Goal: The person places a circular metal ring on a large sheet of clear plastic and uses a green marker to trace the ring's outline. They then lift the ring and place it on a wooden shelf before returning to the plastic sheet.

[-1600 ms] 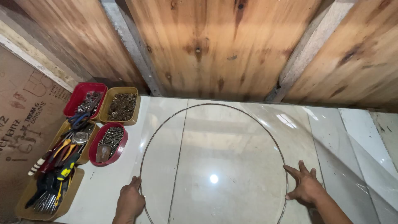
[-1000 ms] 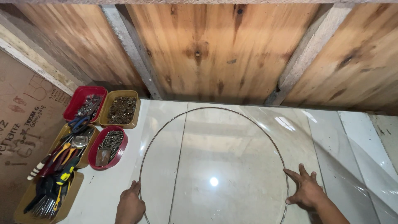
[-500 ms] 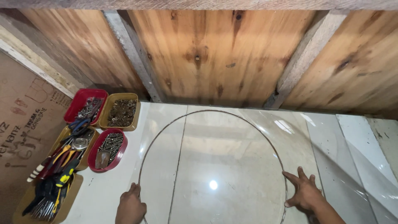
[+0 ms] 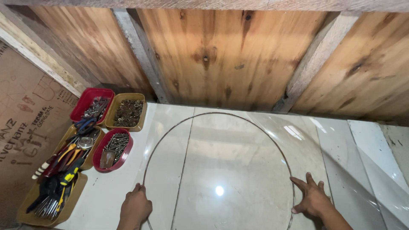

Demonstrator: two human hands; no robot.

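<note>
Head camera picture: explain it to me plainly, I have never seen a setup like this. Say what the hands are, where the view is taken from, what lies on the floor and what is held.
There is no machine here. A person wears a camera on the head, so the one view looks down at their own two bare hands. The left hand and the right hand each rest on the rim of a thin wire hoop, which lies on a clear plastic sheet spread over a glossy tiled floor. Whether the fingers actually close around the wire is hard to tell. On the left stand red trays and tan trays of screws and small metal parts, with pliers and screwdrivers beside them. Behind is a wooden plank wall.
</note>
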